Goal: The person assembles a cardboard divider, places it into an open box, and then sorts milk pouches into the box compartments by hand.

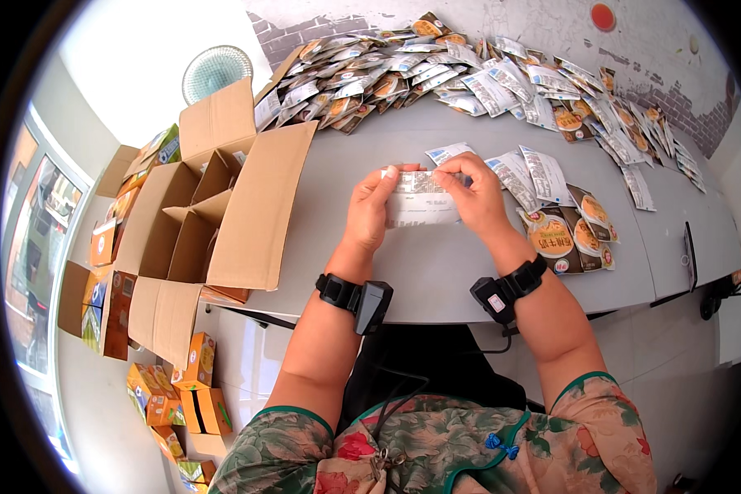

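Observation:
A flat printed sachet (421,200), silvery white on the side facing me, is held up between both hands over the grey table. My left hand (373,200) pinches its left edge, thumb on top. At the upper right corner, my right hand (475,191) grips it between thumb and fingers. Just behind and to the right lie loose white-backed sachets (543,175). Brown sachets with a round food picture (552,238) lie face up in an overlapping group near my right forearm. Both wrists carry a black strapped device.
A large open cardboard box (256,210) with inner dividers stands at the left of the grey table (327,185). A long heap of sachets (407,68) lines the table's back against the wall. Orange cartons (200,364) are stacked low on the left. A thin dark device (690,256) stands at the right.

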Demonstrator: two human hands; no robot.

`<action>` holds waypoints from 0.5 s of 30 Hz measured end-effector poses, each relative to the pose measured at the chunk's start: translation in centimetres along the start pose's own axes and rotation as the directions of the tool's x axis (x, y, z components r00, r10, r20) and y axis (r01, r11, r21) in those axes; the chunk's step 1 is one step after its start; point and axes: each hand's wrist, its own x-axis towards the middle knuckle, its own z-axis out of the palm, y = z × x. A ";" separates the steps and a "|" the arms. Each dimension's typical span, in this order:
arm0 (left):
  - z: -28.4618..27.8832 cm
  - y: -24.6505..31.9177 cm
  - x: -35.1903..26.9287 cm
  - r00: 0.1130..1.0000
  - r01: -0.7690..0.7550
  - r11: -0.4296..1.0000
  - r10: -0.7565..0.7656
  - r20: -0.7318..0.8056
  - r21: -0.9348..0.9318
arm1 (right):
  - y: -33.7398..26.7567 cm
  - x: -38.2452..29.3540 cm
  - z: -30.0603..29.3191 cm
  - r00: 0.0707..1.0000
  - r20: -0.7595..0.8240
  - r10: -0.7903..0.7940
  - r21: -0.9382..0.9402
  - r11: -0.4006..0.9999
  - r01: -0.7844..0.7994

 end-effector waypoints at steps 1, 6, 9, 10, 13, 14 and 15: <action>0.0 -0.1 0.0 1.000 0.002 1.000 -0.002 -0.014 0.001 | 0.0 0.0 0.0 1.000 -0.011 0.000 0.006 1.000 0.000; -0.8 -0.8 0.4 0.997 0.013 1.000 -0.013 -0.074 -0.009 | -0.1 0.0 -0.2 0.993 -0.105 0.049 0.034 0.998 -0.045; -1.5 -1.6 0.7 0.996 -0.013 1.000 0.010 -0.093 -0.023 | 0.4 0.1 -0.3 0.984 -0.158 0.083 0.101 0.993 -0.067; -1.6 -1.7 0.8 0.994 -0.007 1.000 0.004 -0.106 -0.024 | 0.6 0.1 -0.4 0.980 -0.173 0.100 0.131 0.988 -0.077; -1.2 -1.5 0.7 0.998 0.015 1.000 -0.015 -0.065 0.001 | 0.8 0.2 -0.5 0.956 -0.184 0.229 0.255 0.950 -0.179; -1.0 -1.2 0.6 0.999 0.022 1.000 -0.022 -0.038 0.014 | 0.8 0.3 -0.5 0.953 -0.188 0.237 0.275 0.944 -0.181; -0.7 -1.1 0.5 0.998 0.046 0.998 -0.044 -0.037 0.031 | 0.9 0.3 -0.5 0.950 -0.191 0.245 0.297 0.938 -0.182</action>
